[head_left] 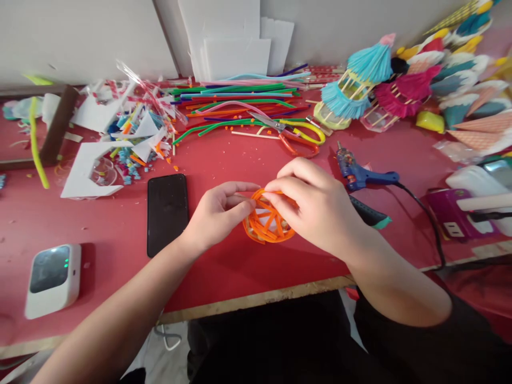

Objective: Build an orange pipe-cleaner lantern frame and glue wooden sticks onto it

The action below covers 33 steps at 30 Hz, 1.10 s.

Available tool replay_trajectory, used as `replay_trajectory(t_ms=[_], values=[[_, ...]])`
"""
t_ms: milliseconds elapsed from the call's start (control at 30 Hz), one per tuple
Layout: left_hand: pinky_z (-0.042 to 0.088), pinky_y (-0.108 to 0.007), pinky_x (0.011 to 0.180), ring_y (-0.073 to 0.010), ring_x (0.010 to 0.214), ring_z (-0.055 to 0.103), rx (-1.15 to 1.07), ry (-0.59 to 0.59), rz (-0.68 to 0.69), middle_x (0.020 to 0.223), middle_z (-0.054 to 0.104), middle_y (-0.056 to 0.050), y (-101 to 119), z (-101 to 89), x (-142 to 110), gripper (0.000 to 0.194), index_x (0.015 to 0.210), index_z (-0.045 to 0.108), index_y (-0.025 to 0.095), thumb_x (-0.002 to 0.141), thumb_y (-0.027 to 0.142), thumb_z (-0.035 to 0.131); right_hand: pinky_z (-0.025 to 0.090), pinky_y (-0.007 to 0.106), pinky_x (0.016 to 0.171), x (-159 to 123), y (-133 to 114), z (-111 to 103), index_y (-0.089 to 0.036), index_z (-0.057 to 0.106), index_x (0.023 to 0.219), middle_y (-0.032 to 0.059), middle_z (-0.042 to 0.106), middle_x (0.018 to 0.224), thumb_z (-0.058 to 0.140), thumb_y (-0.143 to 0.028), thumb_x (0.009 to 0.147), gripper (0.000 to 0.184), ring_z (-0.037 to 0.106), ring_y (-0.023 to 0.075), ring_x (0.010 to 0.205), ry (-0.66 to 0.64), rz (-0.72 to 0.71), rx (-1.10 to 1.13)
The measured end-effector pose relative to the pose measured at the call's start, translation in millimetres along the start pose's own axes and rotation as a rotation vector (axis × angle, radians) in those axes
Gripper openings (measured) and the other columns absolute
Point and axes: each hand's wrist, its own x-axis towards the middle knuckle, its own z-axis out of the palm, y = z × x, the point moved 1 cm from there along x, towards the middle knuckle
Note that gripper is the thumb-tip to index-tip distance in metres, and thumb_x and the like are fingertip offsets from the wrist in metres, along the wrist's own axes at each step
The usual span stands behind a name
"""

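While the round openwork frame of bright orange strips (269, 226) sits between both hands, over the near part of the red tabletop (212, 280), the left hand (220, 210) has thumb and fingers pinched on its left rim, and the right hand (314, 200) pinches the far rim pretty tightly too. Can't tell if the frame touches the table, tbh. A flat black phone (167, 216) lies just left of the left hand, a blue glue gun (362, 176) lies past the right one, and yellow-and-red-handled scissors (294, 128) are farther back.
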Motion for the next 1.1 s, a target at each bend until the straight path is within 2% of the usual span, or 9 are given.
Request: replay_trajectory(t_ms=[333,467,567,633,733,833,900,1000,1100], values=[[0.063,-0.030,0.083,-0.0226,0.094,0.078,-0.026,-0.009,-0.031,0.101,0.080,-0.013,3,0.9,-4,0.041,0.119,0.068,0.010,0.084,0.030,0.071,0.046,0.028,0.050,-17,-28,-9,-0.013,0.073,0.084,0.0085,0.073,0.084,0.055,-0.011,0.094,0.022,0.064,0.0138,0.057,-0.073,0.029,-0.071],[0.062,-0.028,0.079,-0.0212,0.092,0.077,0.010,-0.037,-0.007,0.101,0.079,-0.011,0,-2.3,-5,0.041,0.119,0.067,0.012,0.085,0.034,0.072,0.057,0.030,0.060,-27,-41,-13,-0.009,0.072,0.106,0.0095,0.074,0.087,0.050,-0.012,0.098,0.024,0.071,0.0177,0.067,-0.150,0.081,-0.030],[0.060,-0.025,0.074,-0.0185,0.086,0.075,0.028,-0.026,0.014,0.093,0.078,-0.008,-3,-5.4,-4,0.037,0.116,0.065,0.014,0.085,0.034,0.071,0.061,0.031,0.075,-30,-38,-30,-0.012,0.069,0.114,0.0096,0.074,0.095,0.054,-0.019,0.099,0.023,0.073,0.0193,0.083,-0.143,0.123,0.104],[0.058,-0.024,0.074,-0.0173,0.084,0.074,0.029,-0.014,0.013,0.089,0.076,-0.007,-5,-7.3,-3,0.034,0.111,0.064,0.015,0.084,0.033,0.072,0.060,0.028,0.078,-31,-20,-45,-0.017,0.069,0.112,0.0070,0.074,0.096,0.058,-0.018,0.097,0.019,0.072,0.0173,0.084,-0.069,0.205,0.138],[0.057,-0.023,0.074,-0.0158,0.083,0.071,0.005,-0.007,0.000,0.089,0.073,-0.006,-5,-9.2,-1,0.031,0.102,0.062,0.016,0.081,0.034,0.075,0.059,0.034,0.080,-40,33,-62,-0.021,0.070,0.110,0.0082,0.073,0.099,0.058,-0.014,0.093,0.022,0.071,0.0219,0.090,0.066,0.304,-0.083],[0.055,-0.022,0.070,-0.0146,0.080,0.068,-0.022,-0.016,-0.029,0.087,0.070,-0.005,-5,-9.6,0,0.031,0.099,0.061,0.016,0.080,0.037,0.076,0.056,0.047,0.095,-56,96,-60,-0.015,0.064,0.126,0.0165,0.068,0.116,0.052,-0.007,0.087,0.042,0.066,0.0322,0.109,-0.081,0.381,-0.286],[0.055,-0.023,0.070,-0.0147,0.080,0.067,-0.023,-0.016,-0.032,0.087,0.069,-0.005,-6,-9.3,1,0.032,0.098,0.061,0.016,0.080,0.038,0.076,0.056,0.050,0.095,-68,129,-53,-0.014,0.062,0.127,0.0172,0.067,0.113,0.053,-0.007,0.081,0.047,0.066,0.0346,0.108,-0.181,0.416,-0.325],[0.054,-0.024,0.071,-0.0155,0.081,0.068,-0.052,-0.028,-0.019,0.086,0.068,-0.005,-7,-8.4,1,0.035,0.098,0.060,0.016,0.080,0.040,0.078,0.055,0.051,0.096,-79,153,-44,-0.016,0.060,0.126,0.0154,0.067,0.111,0.051,-0.006,0.077,0.051,0.066,0.0335,0.107,-0.235,0.465,-0.302],[0.053,-0.024,0.070,-0.0155,0.079,0.067,-0.092,-0.048,-0.021,0.085,0.068,-0.004,-8,-8.2,1,0.039,0.100,0.059,0.017,0.080,0.043,0.079,0.053,0.052,0.098,-83,159,-39,-0.017,0.056,0.123,0.0159,0.066,0.111,0.050,-0.006,0.074,0.051,0.064,0.0342,0.108,-0.233,0.466,-0.279]])
